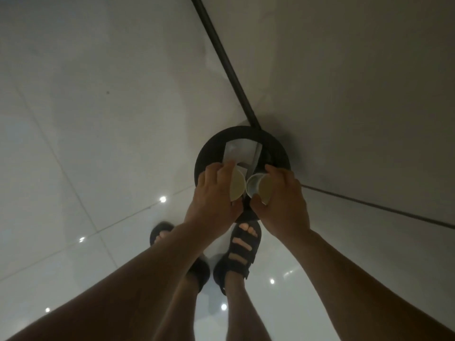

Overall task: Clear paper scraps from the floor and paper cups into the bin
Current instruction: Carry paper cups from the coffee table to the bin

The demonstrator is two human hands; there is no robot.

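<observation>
A round black bin [209, 148] stands on the floor in a corner where two walls meet, directly below my hands. White paper [240, 150] lies inside it. My left hand [213, 193] grips a pale paper cup [236, 184] tipped on its side over the bin's opening. My right hand [283, 196] grips a second paper cup [256, 185], its open mouth turned left towards the first cup. The two cups almost touch at their rims above the bin.
Glossy white floor tiles [86, 168] with ceiling-light reflections spread to the left. Walls with a dark skirting strip [221, 52] close off the right and far side. My feet in black sandals [242, 247] stand just before the bin.
</observation>
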